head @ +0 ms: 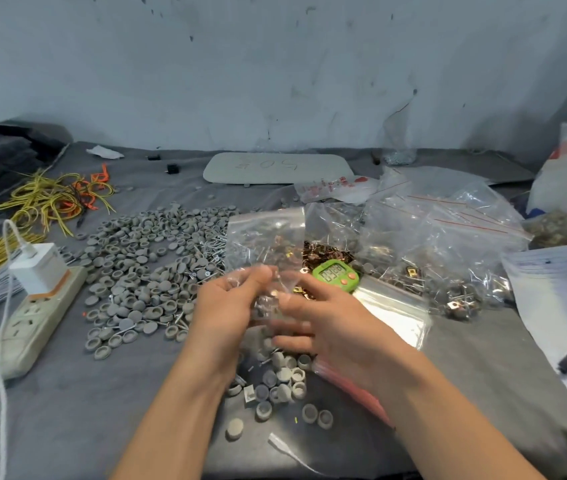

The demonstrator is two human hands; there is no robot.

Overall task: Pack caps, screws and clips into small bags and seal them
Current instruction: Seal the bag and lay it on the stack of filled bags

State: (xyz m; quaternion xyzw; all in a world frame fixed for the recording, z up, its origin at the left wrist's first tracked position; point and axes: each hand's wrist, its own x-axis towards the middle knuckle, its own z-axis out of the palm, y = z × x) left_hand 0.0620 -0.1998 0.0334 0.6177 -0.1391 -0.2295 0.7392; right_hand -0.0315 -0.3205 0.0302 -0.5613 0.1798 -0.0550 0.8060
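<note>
While fingers of the left hand (226, 306) and right hand (334, 327) pinch the small bag (270, 304), caps (136, 271) heaped at 9 o'clock, its mouth seems unsealed; a slack pinch could spill its contents onto the desk (84, 427).

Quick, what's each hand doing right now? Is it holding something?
The left hand grips the small clear bag.
The right hand grips the same bag from the other side.

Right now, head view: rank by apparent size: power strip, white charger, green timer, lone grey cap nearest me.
1. power strip: clearly largest
2-3. white charger and green timer: about alike, left unranked
4. grey cap: smallest, even though nearest the camera
</note>
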